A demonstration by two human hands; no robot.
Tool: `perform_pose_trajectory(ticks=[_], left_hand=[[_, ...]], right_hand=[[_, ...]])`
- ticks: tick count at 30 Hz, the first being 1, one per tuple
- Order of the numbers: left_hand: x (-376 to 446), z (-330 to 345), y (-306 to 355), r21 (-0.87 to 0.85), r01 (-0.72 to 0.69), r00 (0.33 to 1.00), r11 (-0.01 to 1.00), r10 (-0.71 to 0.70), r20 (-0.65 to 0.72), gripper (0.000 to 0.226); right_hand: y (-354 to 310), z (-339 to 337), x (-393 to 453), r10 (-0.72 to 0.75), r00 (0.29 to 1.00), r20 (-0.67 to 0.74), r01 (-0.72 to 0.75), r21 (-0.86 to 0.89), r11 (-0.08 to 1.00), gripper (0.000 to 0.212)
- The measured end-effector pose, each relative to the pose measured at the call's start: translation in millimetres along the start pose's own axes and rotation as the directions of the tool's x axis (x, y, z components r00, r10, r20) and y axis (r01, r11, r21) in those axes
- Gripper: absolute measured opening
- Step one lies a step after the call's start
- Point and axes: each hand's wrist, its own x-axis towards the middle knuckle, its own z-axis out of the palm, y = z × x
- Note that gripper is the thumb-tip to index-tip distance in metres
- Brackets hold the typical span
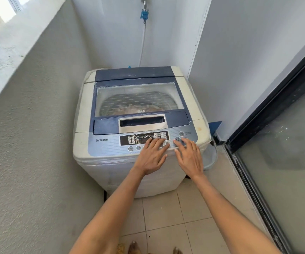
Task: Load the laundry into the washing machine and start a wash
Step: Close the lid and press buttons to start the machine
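Observation:
A white and blue top-loading washing machine (111, 173) stands in a corner with its glass lid (138, 97) closed. Through the glass, pale laundry (133, 110) lies in the drum. Both hands lie flat with straight fingers on the control panel (109, 142) at the machine's front. My left hand (152, 155) covers the buttons below the small display. My right hand (189, 156) has its fingertips at the start/pause button (177, 139). The round power button (181, 133) sits just beyond, uncovered.
A grey rendered wall (34, 125) runs along the left and a dark-framed sliding glass door (280, 143) along the right. A water hose (142, 43) drops from a blue tap on the back wall. A pale basin (211, 158) is tucked beside the machine's right side.

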Motion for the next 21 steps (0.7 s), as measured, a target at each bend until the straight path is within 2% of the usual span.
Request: perform_pose_trajectory(ticks=[8, 16, 21], left_hand=[[14, 7, 12, 0.070, 0.023, 0.999, 0.997, -0.020, -0.049, 0.050], [15, 8, 20, 0.083, 0.066, 0.993, 0.994, -0.058, -0.102, 0.050], [16, 11, 21, 0.082, 0.084, 0.991, 0.993, -0.074, -0.115, 0.053]], right_hand=[[20, -8, 3, -0.052, 0.996, 0.074, 0.052, -0.008, 0.999, 0.041], [19, -11, 5, -0.123, 0.992, -0.011, 0.122, -0.053, 0.991, 0.035], [21, -14, 10, -0.201, 0.977, -0.068, 0.189, -0.159, 0.969, 0.032]])
